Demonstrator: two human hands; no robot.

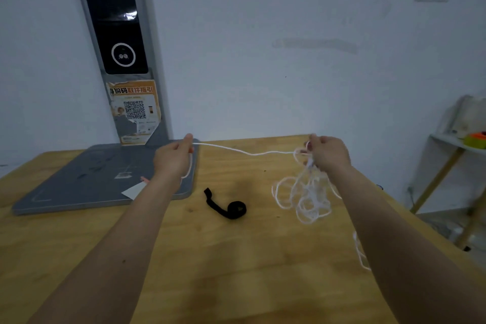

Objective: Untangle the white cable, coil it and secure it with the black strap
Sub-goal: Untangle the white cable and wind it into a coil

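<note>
Both arms reach forward over a wooden table (236, 258), hands raised above its far half.

Left hand (173, 156): fingers curled, thumb and fingertips pinching the white cable (252, 152) near one end. A short length of cable drops from this hand down along the wrist; where its tip ends is not clear.

Right hand (328, 152): fingers curled round a gathered bunch of the cable's loops, gripping them at the top. How many strands pass through the grip cannot be told; blur hides it.

Between the hands the cable runs as one single strand, long axis left to right across the view, sagging slightly in the middle and held clear of the table. Below the right hand the rest hangs as a loose tangle of overlapping loops, long axis roughly vertical, the lowest loops at or near the tabletop. One more bit of cable shows lower down, beside the right forearm near the table's right edge.

Black strap (227, 206): lies on the table between the two forearms, apart from both hands and from the cable. One end is rolled into a small coil on the right; the free tail points up and left, away from the viewer.

Left rear of table: grey flat base (79, 181) with an upright post (123, 42) carrying a dark panel and an orange QR sticker (134, 110). A small shelf (447, 139) stands at right against the wall.
</note>
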